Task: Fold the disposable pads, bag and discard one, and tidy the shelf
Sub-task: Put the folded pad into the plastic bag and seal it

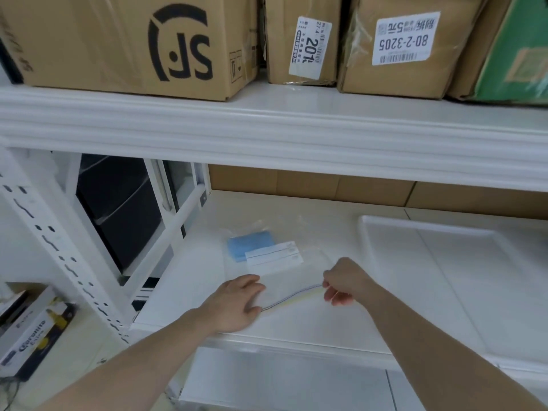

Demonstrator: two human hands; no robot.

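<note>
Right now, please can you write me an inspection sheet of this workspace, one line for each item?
Surface: white lower shelf, lit and flat.
Job's things: clear zip bag lying on the shelf, a folded blue pad inside at its far end; zip edge at the near end.
Clutter: white tray on the shelf to the right.
Hands: left hand rests flat on the zip edge's left end; right hand pinches its right end with curled fingers.
Cables: nothing seen.
Surroundings: cardboard boxes on the upper shelf; Corona carton at lower left; dark drawer unit behind the frame.
</note>
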